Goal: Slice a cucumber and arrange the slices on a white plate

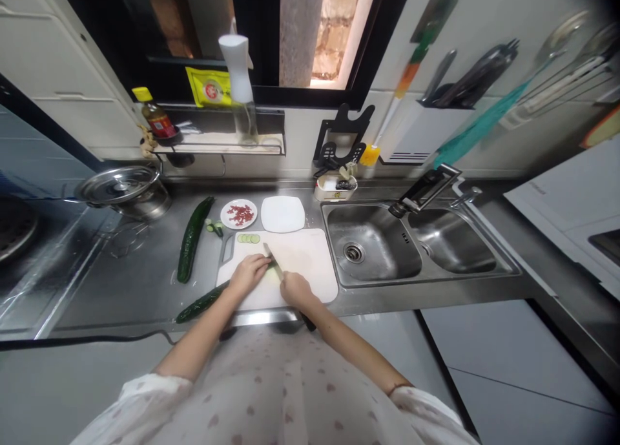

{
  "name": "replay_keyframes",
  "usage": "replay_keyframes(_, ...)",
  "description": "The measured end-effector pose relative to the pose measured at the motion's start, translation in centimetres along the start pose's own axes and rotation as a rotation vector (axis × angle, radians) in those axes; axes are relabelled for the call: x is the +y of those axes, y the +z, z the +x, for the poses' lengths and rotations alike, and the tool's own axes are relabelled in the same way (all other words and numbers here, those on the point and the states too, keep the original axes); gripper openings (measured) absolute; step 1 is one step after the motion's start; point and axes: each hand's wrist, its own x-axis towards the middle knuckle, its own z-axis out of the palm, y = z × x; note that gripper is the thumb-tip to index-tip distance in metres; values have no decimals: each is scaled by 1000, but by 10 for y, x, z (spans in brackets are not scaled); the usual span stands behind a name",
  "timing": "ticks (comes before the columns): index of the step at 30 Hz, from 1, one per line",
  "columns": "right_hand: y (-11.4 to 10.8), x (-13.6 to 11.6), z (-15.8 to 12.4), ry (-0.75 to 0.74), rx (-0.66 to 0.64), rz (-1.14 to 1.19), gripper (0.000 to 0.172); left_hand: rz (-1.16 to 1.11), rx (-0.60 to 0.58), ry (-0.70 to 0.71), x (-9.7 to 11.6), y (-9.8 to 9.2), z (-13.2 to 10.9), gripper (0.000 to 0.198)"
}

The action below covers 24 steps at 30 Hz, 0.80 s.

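On the board (310, 258), your left hand (249, 272) seemingly pins firm-looking cucumber (203, 303); hold clear of knife (274, 262) your right hand (296, 290) grips.

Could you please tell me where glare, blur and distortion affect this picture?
Head view: sunlit brickwork outside looks bright; glare whitens the counter's front edge below the cutting board; wide-angle stretching tilts the upper-right knife holder; hanging utensils blur near the dark top-right corner.
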Motion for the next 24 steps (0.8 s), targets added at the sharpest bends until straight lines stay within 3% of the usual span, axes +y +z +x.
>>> replay_keyframes(8, 2, 5, -16, 17, -31, -60, 30, -9, -1, 2, 0, -1, 1, 26)
replay_keyframes(24, -2, -5, 2, 13, -28, -28, 33, -4, 3, 20, -1, -1, 2, 26)
